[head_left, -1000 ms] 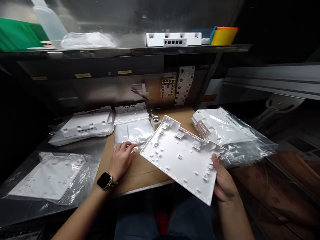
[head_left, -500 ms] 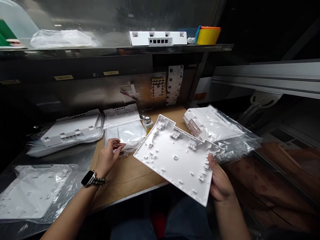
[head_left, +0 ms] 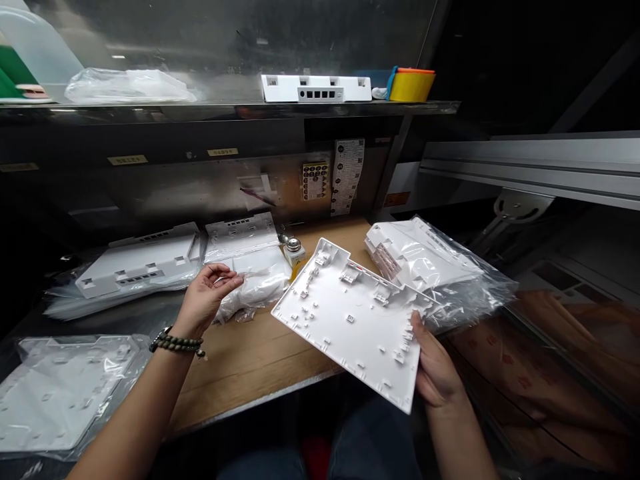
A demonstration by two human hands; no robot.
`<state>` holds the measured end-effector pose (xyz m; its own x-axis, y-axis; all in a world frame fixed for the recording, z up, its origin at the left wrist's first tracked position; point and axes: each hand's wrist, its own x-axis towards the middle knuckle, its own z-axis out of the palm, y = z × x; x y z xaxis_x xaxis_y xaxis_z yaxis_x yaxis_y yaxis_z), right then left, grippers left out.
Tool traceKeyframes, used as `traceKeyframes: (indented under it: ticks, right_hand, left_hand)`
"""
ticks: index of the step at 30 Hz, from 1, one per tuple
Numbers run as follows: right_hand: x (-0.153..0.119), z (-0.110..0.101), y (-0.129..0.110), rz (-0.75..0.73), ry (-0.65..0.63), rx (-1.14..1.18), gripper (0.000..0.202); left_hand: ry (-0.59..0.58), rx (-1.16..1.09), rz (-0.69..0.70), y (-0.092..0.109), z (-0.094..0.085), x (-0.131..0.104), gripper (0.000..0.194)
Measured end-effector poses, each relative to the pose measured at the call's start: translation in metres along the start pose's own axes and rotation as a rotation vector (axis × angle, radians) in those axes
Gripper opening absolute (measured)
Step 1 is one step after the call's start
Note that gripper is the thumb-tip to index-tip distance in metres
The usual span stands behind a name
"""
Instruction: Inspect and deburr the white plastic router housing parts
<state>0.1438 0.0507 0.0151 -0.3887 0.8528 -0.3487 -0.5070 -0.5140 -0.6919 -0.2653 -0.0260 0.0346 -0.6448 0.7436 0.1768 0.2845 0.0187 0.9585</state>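
Observation:
My right hand [head_left: 437, 367] grips the right edge of a white plastic housing panel [head_left: 345, 347], its ribbed inner side with clips and posts facing up. The panel is tilted above the bench. My left hand [head_left: 213, 293] is closed in a pinch on the edge of a clear plastic bag [head_left: 267, 283], which lies crumpled on the pile beyond. Behind that bag sits another white panel [head_left: 243, 237] with a row of slots. A small bottle with a metal cap [head_left: 294, 250] stands between the bag and the held panel.
Bagged white panels [head_left: 425, 257] lie at right, more panels [head_left: 140, 260] are stacked at left, and one bagged panel [head_left: 65, 393] lies front left. A metal shelf [head_left: 225, 112] crosses above, bearing a white housing [head_left: 315, 89] and a yellow tape roll [head_left: 413, 85].
My left hand has turned and moved left and slightly up, pulling the bag's edge up with it. The panel in my right hand has barely moved.

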Motion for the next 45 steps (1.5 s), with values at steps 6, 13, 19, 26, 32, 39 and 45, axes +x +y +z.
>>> traceKeyframes:
  ticks: [6,13,19,26,32,39,45]
  right_hand:
    - [0.003,0.000,0.000,-0.017,0.020,-0.017,0.054]
    - [0.017,0.004,0.019,0.047,-0.189,-0.144,0.052]
    - [0.047,0.062,0.051,0.193,-0.566,-0.232,0.051]
    - [0.087,0.098,0.085,0.257,-0.564,-0.272,0.061]
    - [0.079,0.092,0.095,0.269,-0.602,-0.272,0.063]
    - [0.063,0.075,0.092,0.260,-0.599,-0.248,0.070]
    - [0.065,0.092,0.091,0.232,-0.571,-0.199,0.068]
  left_hand:
    - [-0.106,0.203,0.028,0.013,0.014,-0.008,0.041]
    - [-0.319,-0.010,-0.061,0.026,0.056,-0.007,0.052]
    - [-0.392,-0.104,-0.003,0.012,0.068,-0.019,0.055]
    - [-0.422,-0.111,0.040,-0.017,0.060,-0.026,0.053]
    - [-0.220,0.072,0.103,-0.028,0.061,-0.055,0.031]
    - [-0.099,-0.017,0.146,-0.029,0.069,-0.064,0.029]
    - [-0.214,-0.126,0.103,-0.026,0.067,-0.053,0.041]
